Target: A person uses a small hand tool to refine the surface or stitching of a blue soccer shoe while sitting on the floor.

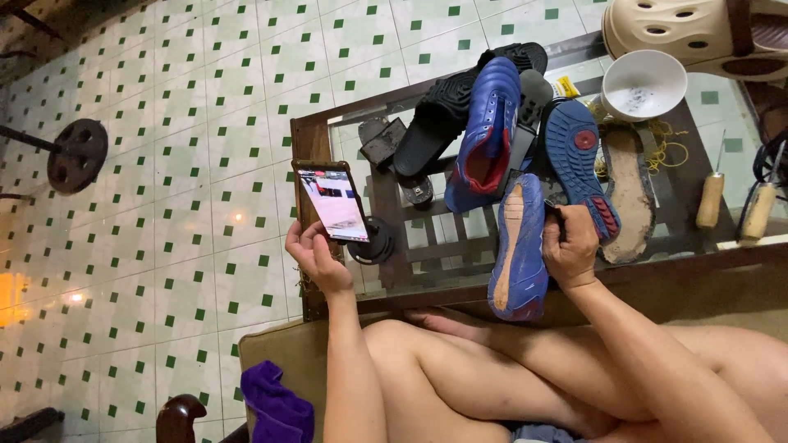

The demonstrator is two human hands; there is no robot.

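Note:
My left hand (314, 256) holds a smartphone (332, 202) with its screen lit, over the left end of a glass-topped table (316, 139). My right hand (570, 244) grips a blue shoe (519, 246) by its edge, sole side turned left, at the table's near edge. A second blue shoe (486, 131) lies on the glass beyond it, and a blue rubber sole (579, 164) with a red spot rests to the right. My bare legs are crossed below the table.
Black sandals (447, 111) lie at the back of the table. A white bowl (643, 84), a worn brown insole (629, 193), yellow thread and two wooden-handled awls (711, 197) sit at right. A beige clog (698, 31) is top right. Purple cloth (275, 406) lies below; a barbell weight (78, 154) rests on the tiled floor.

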